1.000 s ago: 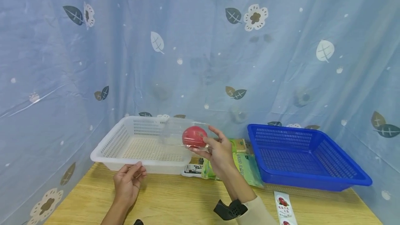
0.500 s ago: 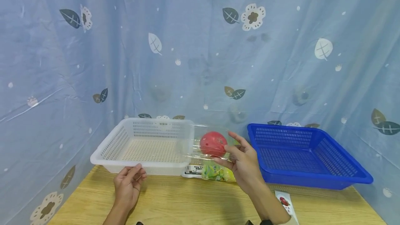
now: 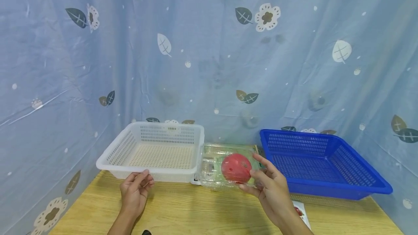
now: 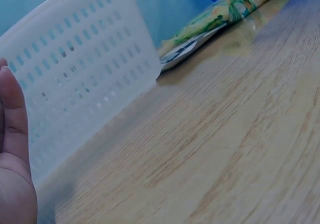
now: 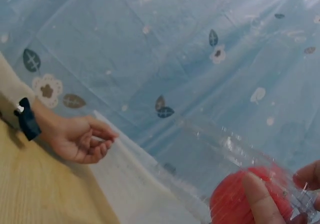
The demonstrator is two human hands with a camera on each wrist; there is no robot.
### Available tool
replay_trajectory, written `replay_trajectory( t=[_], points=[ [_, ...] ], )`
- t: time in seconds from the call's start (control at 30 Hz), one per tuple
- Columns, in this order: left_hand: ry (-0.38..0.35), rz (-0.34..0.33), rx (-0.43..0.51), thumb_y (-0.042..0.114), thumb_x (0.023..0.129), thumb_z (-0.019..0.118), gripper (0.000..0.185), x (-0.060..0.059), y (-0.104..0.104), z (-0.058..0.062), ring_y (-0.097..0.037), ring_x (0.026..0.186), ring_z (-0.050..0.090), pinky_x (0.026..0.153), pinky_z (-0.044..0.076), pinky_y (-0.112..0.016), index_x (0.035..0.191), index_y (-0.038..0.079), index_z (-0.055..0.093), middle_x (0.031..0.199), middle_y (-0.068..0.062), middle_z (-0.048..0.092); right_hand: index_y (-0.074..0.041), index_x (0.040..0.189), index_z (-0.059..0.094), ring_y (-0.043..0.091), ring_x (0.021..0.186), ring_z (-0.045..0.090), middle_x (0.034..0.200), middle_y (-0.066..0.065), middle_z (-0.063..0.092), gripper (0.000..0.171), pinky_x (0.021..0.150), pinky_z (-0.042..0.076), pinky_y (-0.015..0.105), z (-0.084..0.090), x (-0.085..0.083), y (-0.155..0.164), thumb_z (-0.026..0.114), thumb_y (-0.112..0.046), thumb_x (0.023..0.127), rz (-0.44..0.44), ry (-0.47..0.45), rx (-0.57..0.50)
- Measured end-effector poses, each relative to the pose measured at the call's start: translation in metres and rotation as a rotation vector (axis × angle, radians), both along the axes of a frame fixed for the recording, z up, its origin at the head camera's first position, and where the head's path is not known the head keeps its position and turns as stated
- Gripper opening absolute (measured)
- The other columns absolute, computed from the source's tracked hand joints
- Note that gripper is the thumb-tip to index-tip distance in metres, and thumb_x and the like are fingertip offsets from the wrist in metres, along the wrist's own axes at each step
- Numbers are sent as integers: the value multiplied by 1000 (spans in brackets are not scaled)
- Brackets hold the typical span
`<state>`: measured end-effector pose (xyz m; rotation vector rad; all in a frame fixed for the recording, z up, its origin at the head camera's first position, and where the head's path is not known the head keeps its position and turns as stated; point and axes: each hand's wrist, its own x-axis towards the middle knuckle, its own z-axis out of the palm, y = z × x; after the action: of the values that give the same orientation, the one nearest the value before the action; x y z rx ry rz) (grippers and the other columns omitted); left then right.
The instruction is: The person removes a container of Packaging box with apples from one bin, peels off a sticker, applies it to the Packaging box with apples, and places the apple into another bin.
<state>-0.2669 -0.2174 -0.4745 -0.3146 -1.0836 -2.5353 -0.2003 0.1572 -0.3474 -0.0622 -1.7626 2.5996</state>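
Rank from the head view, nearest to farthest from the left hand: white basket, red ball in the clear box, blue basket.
From the left hand:
1. White basket, right at its fingertips, on the table's left.
2. Red ball, mid-table in the clear box, which the right hand holds.
3. Blue basket, far right.

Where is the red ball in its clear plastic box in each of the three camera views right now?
Head: the red ball sits low and centre-right, inside the clear box, gripped by the right hand.
Left wrist: not in it.
Right wrist: bottom right corner, behind a fingertip.
Shared landmark: the white basket, left of the ball in head, filling the left in left wrist.
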Motion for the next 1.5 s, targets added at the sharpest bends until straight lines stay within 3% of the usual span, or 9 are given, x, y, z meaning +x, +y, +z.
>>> replay_trajectory(
  t=[0.3, 0.73, 0.97, 1.13, 1.23, 1.37, 1.5],
  points=[
    [-20, 5, -3, -7, 100, 55, 23, 1, 0, -1, -16, 65, 69, 58, 61, -23, 83, 1, 67, 75, -9, 72, -15, 153, 35, 6, 59, 33, 77, -6, 38, 64, 84, 64, 42, -29, 7, 9, 61, -3, 96, -4, -29, 12],
    [3, -13, -7, -6, 101, 54, 22, 2, -1, 1, -16, 66, 70, 59, 62, -23, 84, 0, 67, 76, -9, 72, -7, 150, 42, 6, 63, 41, 93, 2, 47, 59, 75, 65, 45, -70, 15, 7, 62, -2, 95, -60, -35, 40],
    [6, -13, -9, -6, 101, 54, 23, 2, -1, 2, -17, 65, 70, 58, 61, -24, 82, 0, 66, 76, -9, 72, -25, 131, 63, 8, 65, 52, 94, 3, 42, 48, 73, 65, 45, -85, 20, 8, 66, 1, 91, -54, -15, 24],
    [25, -18, -12, -7, 101, 53, 23, 2, -1, 2, -17, 65, 70, 58, 61, -23, 83, 0, 65, 76, -9, 72, -30, 127, 64, 7, 57, 46, 93, 2, 42, 47, 74, 65, 47, -90, 24, 9, 68, -1, 90, -62, -56, 16],
    [34, -24, -16, -7, 101, 52, 23, 2, -1, 1, -16, 65, 70, 58, 61, -23, 84, 0, 66, 76, -9, 72, -25, 134, 60, 7, 57, 46, 93, 2, 44, 50, 76, 64, 49, -93, 26, 9, 70, -4, 90, -57, -104, 24],
    [40, -33, -13, -7, 101, 52, 23, 2, -1, 1, -17, 65, 70, 58, 61, -23, 85, -1, 66, 77, -9, 72, -12, 147, 47, 14, 61, 55, 95, 5, 46, 63, 79, 63, 52, -97, 27, 9, 72, -7, 89, -47, -148, 50],
    [35, -35, -8, -6, 101, 52, 22, 1, -1, 2, -17, 66, 70, 58, 61, -24, 85, -2, 65, 77, -10, 72, -10, 147, 47, 15, 62, 55, 95, 6, 45, 64, 79, 63, 53, -100, 26, 9, 73, -7, 89, -59, -174, 55]
  ],
)
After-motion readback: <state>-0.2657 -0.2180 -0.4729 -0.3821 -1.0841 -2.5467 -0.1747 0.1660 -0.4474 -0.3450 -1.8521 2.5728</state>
